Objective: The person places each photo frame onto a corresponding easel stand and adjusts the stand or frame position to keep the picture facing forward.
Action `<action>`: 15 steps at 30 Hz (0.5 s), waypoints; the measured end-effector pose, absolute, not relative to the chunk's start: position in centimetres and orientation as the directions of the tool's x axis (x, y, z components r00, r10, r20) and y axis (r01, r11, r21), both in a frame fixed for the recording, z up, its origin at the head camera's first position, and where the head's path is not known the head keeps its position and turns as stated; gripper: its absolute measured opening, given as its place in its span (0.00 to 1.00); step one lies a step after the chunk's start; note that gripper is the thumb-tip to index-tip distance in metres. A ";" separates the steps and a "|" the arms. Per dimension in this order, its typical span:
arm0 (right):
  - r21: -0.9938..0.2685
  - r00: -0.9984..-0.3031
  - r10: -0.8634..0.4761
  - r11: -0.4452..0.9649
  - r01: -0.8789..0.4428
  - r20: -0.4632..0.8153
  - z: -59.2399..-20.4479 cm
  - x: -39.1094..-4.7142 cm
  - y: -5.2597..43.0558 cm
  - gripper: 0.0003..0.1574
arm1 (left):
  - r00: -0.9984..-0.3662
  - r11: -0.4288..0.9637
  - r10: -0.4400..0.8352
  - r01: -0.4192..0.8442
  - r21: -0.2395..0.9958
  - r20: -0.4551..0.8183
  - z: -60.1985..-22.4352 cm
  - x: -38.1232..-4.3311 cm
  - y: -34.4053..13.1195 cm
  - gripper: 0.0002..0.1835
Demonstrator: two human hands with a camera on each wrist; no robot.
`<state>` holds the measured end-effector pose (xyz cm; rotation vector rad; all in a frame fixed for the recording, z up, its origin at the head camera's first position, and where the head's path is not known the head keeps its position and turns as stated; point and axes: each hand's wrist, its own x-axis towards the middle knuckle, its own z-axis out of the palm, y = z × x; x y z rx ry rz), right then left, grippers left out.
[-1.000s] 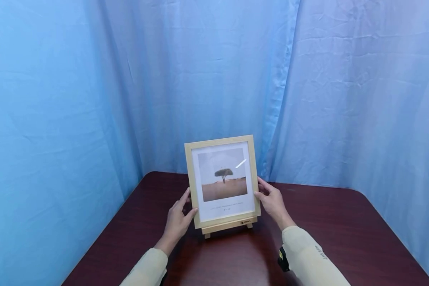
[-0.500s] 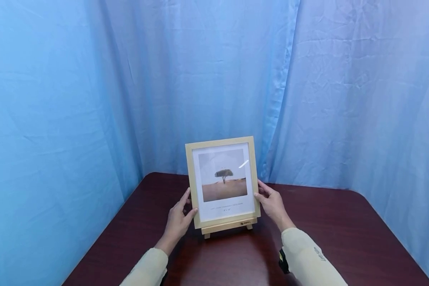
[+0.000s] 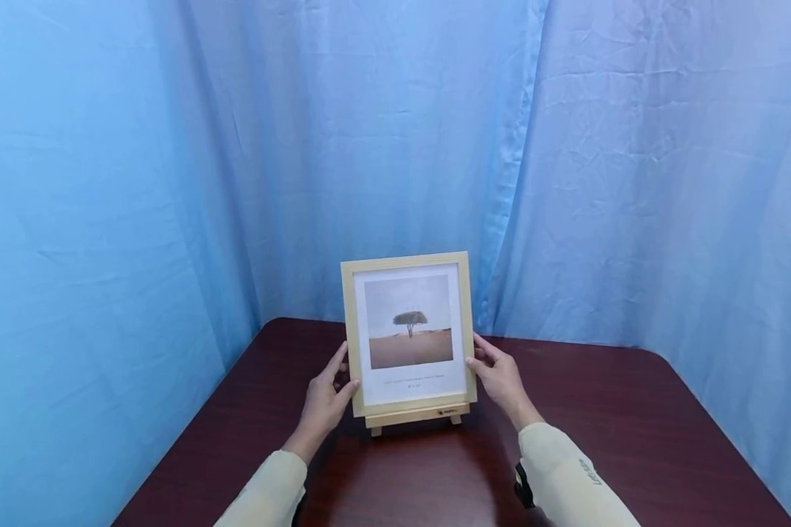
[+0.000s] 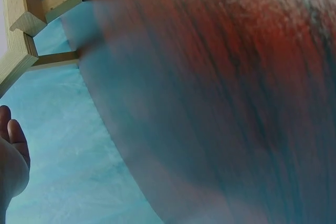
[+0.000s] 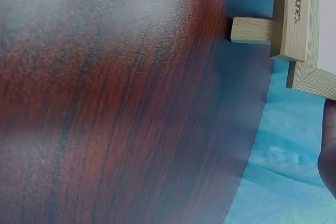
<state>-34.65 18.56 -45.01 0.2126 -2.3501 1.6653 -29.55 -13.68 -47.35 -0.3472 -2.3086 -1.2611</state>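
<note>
A pale wooden picture frame (image 3: 407, 402) with a print of a lone tree leans back on a small wooden tabletop easel (image 3: 417, 416). My left hand (image 3: 323, 402) holds the frame's lower left side, thumb at the front edge. On the opposite side, my right hand (image 3: 503, 380) grips the lower right edge, its thumb on the front and its fingers partly hidden behind. In the left wrist view, the easel's legs (image 4: 56, 59) stand on the tabletop. The right wrist view shows the easel's ledge (image 5: 294, 17) with a printed logo, below the frame's corner.
A dark red-brown wooden table (image 3: 600, 424) lies under the easel, with rounded far corners. Light blue curtains (image 3: 382, 146) hang behind it and along both sides.
The frame and easel have shifted slightly left in the head view, along with the whole scene. The bright reflection on the glass has gone. Both hands keep their places on the frame.
</note>
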 end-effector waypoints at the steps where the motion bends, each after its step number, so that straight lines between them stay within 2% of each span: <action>1: -0.908 -0.958 0.027 0.328 -0.261 0.285 -45.0 -34.6 18.5 0.33 | -0.850 0.544 -0.006 0.439 0.715 0.527 -47.3 -29.6 -13.7 0.40; 15: -0.915 -0.966 0.049 0.335 -0.224 0.254 -45.4 -33.7 18.2 0.34 | -0.867 0.543 0.013 0.424 0.725 0.498 -47.4 -30.1 -14.2 0.40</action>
